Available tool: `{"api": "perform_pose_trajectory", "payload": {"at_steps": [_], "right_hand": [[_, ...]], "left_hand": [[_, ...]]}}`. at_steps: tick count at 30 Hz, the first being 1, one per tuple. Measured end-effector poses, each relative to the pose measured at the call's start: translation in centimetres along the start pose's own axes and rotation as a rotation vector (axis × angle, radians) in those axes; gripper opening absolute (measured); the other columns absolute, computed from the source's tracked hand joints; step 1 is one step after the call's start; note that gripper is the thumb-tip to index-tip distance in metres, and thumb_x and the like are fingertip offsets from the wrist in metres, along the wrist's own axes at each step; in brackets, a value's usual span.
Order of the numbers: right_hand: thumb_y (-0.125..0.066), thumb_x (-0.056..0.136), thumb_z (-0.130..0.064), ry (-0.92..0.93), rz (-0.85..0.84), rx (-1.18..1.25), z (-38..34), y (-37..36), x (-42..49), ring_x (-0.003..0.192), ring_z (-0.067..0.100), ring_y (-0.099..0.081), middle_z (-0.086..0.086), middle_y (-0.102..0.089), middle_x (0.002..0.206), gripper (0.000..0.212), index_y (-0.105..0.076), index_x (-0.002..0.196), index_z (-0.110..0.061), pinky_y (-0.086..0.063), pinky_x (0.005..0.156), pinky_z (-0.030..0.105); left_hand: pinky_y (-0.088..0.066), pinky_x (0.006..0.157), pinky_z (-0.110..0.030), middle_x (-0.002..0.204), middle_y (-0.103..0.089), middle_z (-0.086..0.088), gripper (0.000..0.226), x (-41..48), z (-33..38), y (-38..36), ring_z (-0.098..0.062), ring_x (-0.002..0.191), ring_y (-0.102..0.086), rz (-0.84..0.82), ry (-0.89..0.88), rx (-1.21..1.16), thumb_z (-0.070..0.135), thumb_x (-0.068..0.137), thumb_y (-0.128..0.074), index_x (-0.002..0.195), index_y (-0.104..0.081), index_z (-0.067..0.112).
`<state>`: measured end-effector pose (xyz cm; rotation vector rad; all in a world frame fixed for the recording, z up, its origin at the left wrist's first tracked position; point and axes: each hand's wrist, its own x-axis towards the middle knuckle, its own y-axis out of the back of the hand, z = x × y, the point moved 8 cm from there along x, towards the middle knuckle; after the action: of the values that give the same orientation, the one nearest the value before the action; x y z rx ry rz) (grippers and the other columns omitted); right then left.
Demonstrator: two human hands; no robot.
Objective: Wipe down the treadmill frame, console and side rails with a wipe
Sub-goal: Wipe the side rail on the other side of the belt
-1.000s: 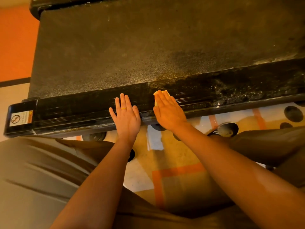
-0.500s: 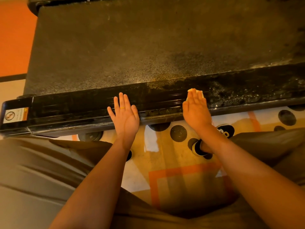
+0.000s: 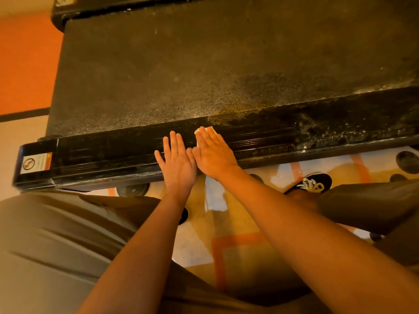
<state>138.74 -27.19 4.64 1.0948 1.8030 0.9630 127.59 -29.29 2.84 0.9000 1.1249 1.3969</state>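
The treadmill's black near side rail (image 3: 283, 141) runs across the view below the dark belt (image 3: 204, 64). My right hand (image 3: 214, 154) lies flat on the rail with straight fingers, pressing a pale wipe (image 3: 209, 129) whose edge peeks out past the fingertips. My left hand (image 3: 178, 162), with a ring on one finger, rests flat on the rail right beside it, their sides almost touching. The rail to the right is speckled with white residue (image 3: 328, 132); to the left it looks dark and streaked.
A warning sticker (image 3: 37, 163) marks the rail's left end cap. A black shoe with white laces (image 3: 310, 183) stands on the patterned floor mat (image 3: 240, 243) below the rail. My knees in grey trousers fill the lower left and right. Orange floor (image 3: 25, 64) lies left.
My right hand slid the wipe right along the rail, then back left, ending next to my left hand. The left hand stayed planted; the camera shifted slightly.
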Motion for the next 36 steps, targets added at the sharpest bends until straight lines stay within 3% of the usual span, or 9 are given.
{"api": "perform_pose_trajectory", "payload": {"at_steps": [3, 8, 12, 18, 22, 27, 31, 36], "right_hand": [[-0.022, 0.107, -0.035, -0.011, 0.042, -0.014, 1.8, 0.6, -0.5, 0.154, 0.021, -0.001, 0.006, -0.011, 0.167, 0.057, -0.014, 0.159, -0.013, -0.008, 0.125, 0.040], [-0.024, 0.108, -0.032, -0.188, 0.097, -0.002, 7.9, 2.8, -2.9, 0.154, 0.022, 0.000, 0.006, -0.007, 0.167, 0.056, -0.012, 0.159, -0.013, -0.004, 0.125, 0.038], [-0.027, 0.106, -0.039, -0.256, 0.103, -0.047, 7.2, 2.4, -2.7, 0.154, 0.029, 0.004, 0.013, -0.004, 0.167, 0.065, -0.007, 0.159, -0.007, 0.001, 0.125, 0.041], [-0.026, 0.106, -0.042, -0.117, 0.053, -0.021, 5.2, 1.7, -1.8, 0.154, 0.023, 0.003, 0.008, -0.004, 0.167, 0.064, -0.007, 0.159, -0.011, -0.001, 0.125, 0.038], [-0.026, 0.106, -0.038, -0.186, 0.119, -0.025, 10.4, 3.6, -3.4, 0.154, 0.022, 0.002, 0.005, -0.004, 0.167, 0.061, -0.007, 0.160, -0.015, -0.001, 0.124, 0.038], [-0.027, 0.106, -0.034, -0.349, 0.169, -0.039, 17.0, 5.6, -5.4, 0.154, 0.029, -0.006, 0.014, -0.013, 0.166, 0.060, -0.013, 0.158, -0.007, -0.009, 0.124, 0.043], [-0.023, 0.106, -0.038, -0.452, 0.171, 0.006, 15.3, 4.5, -5.5, 0.154, 0.029, 0.002, 0.014, -0.004, 0.166, 0.064, -0.005, 0.159, -0.006, -0.003, 0.125, 0.043], [-0.022, 0.106, -0.040, -0.279, 0.112, 0.050, 8.5, 1.9, -4.9, 0.153, 0.025, 0.009, 0.009, 0.002, 0.167, 0.064, -0.003, 0.159, -0.011, 0.005, 0.124, 0.039]], "left_hand": [[-0.001, 0.123, -0.057, 0.169, -0.007, -0.005, 0.057, 0.0, 0.2, 0.1, -0.025, 0.156, 0.000, 0.026, 0.007, -0.021, 0.037, 0.108, -0.016, 0.160, -0.014, 0.013], [-0.004, 0.123, -0.057, 0.168, -0.012, -0.004, 0.060, 0.0, 0.2, 0.0, -0.025, 0.155, -0.004, 0.057, 0.018, -0.009, 0.039, 0.106, -0.013, 0.160, -0.017, 0.014], [-0.003, 0.123, -0.057, 0.168, -0.011, -0.004, 0.057, 0.0, 0.2, 0.0, -0.025, 0.156, -0.003, 0.054, 0.021, -0.005, 0.037, 0.108, -0.016, 0.160, -0.016, 0.015], [-0.002, 0.123, -0.057, 0.169, -0.010, -0.004, 0.056, 0.0, 0.3, 0.2, -0.025, 0.156, -0.002, 0.034, 0.029, -0.009, 0.036, 0.109, -0.019, 0.160, -0.016, 0.014], [-0.002, 0.123, -0.057, 0.169, -0.009, -0.004, 0.057, 0.0, 0.5, 0.2, -0.025, 0.156, 0.000, 0.030, 0.037, -0.008, 0.036, 0.109, -0.018, 0.161, -0.014, 0.014], [0.000, 0.123, -0.057, 0.169, -0.008, -0.004, 0.057, 0.0, 0.5, 0.2, -0.025, 0.156, 0.001, 0.027, 0.037, -0.022, 0.036, 0.108, -0.016, 0.161, -0.013, 0.014], [-0.001, 0.122, -0.057, 0.169, -0.009, -0.004, 0.063, 0.0, 0.5, 0.3, -0.025, 0.156, -0.001, 0.040, 0.034, -0.023, 0.041, 0.104, -0.008, 0.160, -0.015, 0.014], [-0.002, 0.123, -0.058, 0.168, -0.010, -0.004, 0.063, 0.0, 0.4, 0.2, -0.025, 0.156, -0.002, 0.053, 0.034, -0.017, 0.042, 0.104, -0.007, 0.160, -0.016, 0.014]]}}
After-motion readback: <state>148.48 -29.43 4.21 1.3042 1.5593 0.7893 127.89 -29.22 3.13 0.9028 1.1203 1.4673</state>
